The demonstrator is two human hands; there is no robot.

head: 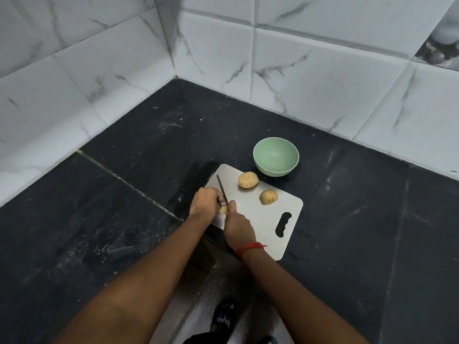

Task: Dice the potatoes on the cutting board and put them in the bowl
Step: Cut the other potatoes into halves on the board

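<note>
Left hand [205, 201] curls over a potato piece [223, 209]; right hand [238, 225] clamps the knife [221, 188] (blade pointing away).

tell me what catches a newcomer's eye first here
Two hands meet at one end of the white cutting board: the left hand holds a potato piece while the right hand grips a knife right by it. A larger potato and a second potato lie further back, and an empty green bowl stands just beyond the board.

White lettering on black sandal [222, 319], upside down, not legible
</note>
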